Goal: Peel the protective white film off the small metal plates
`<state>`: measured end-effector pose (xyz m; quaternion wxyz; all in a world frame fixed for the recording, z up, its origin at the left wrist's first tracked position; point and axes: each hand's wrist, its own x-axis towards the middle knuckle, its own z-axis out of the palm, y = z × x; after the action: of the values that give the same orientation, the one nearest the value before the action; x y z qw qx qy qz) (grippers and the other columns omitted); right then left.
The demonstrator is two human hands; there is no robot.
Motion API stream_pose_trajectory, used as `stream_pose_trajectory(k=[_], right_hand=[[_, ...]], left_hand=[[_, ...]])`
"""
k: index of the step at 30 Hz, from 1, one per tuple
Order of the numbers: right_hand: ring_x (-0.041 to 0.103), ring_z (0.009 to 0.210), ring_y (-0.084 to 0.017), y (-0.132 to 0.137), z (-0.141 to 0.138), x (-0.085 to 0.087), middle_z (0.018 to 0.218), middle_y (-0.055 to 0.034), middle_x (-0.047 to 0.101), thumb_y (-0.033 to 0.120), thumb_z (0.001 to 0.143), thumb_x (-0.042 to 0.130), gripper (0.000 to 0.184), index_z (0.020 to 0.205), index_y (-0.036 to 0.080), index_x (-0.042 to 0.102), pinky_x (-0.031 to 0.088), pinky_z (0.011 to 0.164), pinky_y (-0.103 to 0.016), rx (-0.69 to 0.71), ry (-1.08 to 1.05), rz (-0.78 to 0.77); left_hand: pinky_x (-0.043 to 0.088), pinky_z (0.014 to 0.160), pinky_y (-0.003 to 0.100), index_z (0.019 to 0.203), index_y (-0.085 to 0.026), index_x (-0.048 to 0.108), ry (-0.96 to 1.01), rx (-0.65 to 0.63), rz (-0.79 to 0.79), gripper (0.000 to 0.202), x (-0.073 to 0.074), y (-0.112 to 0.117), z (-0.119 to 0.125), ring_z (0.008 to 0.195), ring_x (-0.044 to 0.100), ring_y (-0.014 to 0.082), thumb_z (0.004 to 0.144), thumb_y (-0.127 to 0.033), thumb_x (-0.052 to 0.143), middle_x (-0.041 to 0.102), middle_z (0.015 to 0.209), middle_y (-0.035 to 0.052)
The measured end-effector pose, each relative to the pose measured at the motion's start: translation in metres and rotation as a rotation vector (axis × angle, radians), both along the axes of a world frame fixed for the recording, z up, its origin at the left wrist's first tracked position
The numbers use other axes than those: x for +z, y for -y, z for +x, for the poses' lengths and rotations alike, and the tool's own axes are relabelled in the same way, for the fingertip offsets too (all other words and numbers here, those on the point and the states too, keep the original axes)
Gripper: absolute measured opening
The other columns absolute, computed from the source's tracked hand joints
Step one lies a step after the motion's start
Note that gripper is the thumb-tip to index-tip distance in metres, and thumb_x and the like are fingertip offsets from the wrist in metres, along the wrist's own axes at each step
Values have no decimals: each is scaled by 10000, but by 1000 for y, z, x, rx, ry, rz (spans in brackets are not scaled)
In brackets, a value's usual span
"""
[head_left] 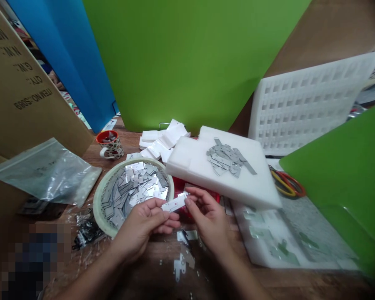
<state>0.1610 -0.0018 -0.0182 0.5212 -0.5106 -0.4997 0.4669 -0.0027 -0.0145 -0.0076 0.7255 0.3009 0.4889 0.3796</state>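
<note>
Between my two hands is a small flat metal plate (175, 203) with a hole in it. My left hand (148, 218) pinches its left end between thumb and fingers. At the other end, my right hand (208, 212) grips it with thumb and forefinger. Just behind my left hand stands a round pale basket (97, 204) heaped with similar metal plates (137, 183). A white foam block (187, 152) lies to the right, with a pile of grey metal strips (228, 158) on top. Below my hands, a few loose metal pieces (179, 266) lie on the wooden table.
A patterned mug (114, 148) and a clear plastic bag (56, 171) sit at the left. White paper packets (165, 139) lie behind the basket. Green panels (190, 62) and a slotted foam tray (309, 100) stand around. Yellow and red handles (287, 183) lie at right.
</note>
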Motion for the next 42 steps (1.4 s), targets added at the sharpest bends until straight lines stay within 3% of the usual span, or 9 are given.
stream_pose_trajectory(k=[4, 9, 12, 16, 21, 28, 34, 37, 42], right_hand=[[644, 744, -164, 0, 15, 0, 860, -32, 692, 345, 815, 666, 249, 1024, 209, 678, 544, 662, -272, -134, 80, 44], [643, 790, -195, -6, 50, -11, 959, -66, 702, 384, 820, 648, 337, 1104, 202, 667, 522, 770, -347, -319, 554, 235], [636, 861, -214, -8, 54, -11, 995, -74, 683, 373, 849, 607, 298, 1084, 199, 663, 508, 814, -361, -273, 701, 369], [630, 924, -222, -4, 43, -5, 1031, -77, 671, 324, 874, 584, 231, 1054, 201, 657, 499, 845, -372, -189, 687, 429], [639, 902, -217, -1, 34, -5, 1020, -68, 669, 300, 877, 584, 193, 1031, 213, 660, 528, 776, -349, -111, 640, 408], [624, 954, -211, 2, 33, -12, 1032, -58, 661, 249, 888, 575, 180, 1048, 230, 655, 501, 851, -352, -44, 589, 401], [640, 903, -215, 8, 24, -11, 973, -72, 671, 242, 886, 573, 134, 970, 221, 676, 542, 757, -331, 15, 526, 396], [648, 882, -217, 12, 18, -8, 963, -77, 680, 232, 884, 574, 136, 968, 222, 680, 556, 749, -334, 47, 485, 386], [652, 906, -208, 16, 3, -9, 984, -76, 685, 221, 882, 575, 159, 992, 222, 690, 555, 750, -310, 114, 377, 311]], left_hand=[[529, 759, 310, 952, -155, 611, -241, -82, 179, 254, -1, 0, -20, 810, 689, 182, 786, -339, 666, 736, 901, 91], [450, 882, 405, 942, -191, 668, -1211, 113, 666, 217, 3, -10, -91, 971, 585, 242, 851, -336, 534, 666, 983, 79], [437, 846, 442, 868, -178, 686, -1656, -64, 606, 249, 6, -15, -123, 972, 523, 306, 813, -390, 567, 604, 919, 107], [426, 823, 451, 890, -157, 680, -1908, -310, 511, 340, 11, -21, -126, 1013, 500, 358, 798, -465, 569, 581, 987, 156], [407, 869, 472, 907, -149, 688, -1898, -461, 443, 319, 20, -32, -119, 1092, 480, 381, 785, -408, 548, 589, 1073, 185], [435, 842, 459, 868, -137, 701, -1847, -492, 394, 270, 21, -42, -117, 1089, 503, 379, 704, -287, 547, 607, 1091, 201], [393, 846, 531, 812, -99, 694, -1839, -310, 392, 246, 13, -45, -105, 1057, 501, 412, 705, -197, 494, 620, 1052, 247], [402, 787, 426, 607, -161, 630, -1737, -193, 389, 104, 15, -48, -114, 943, 546, 356, 660, -220, 563, 647, 862, 179], [306, 573, 287, 469, -201, 460, -1381, 49, 378, 205, 23, -46, -125, 625, 468, 183, 610, -224, 607, 481, 573, 21]])
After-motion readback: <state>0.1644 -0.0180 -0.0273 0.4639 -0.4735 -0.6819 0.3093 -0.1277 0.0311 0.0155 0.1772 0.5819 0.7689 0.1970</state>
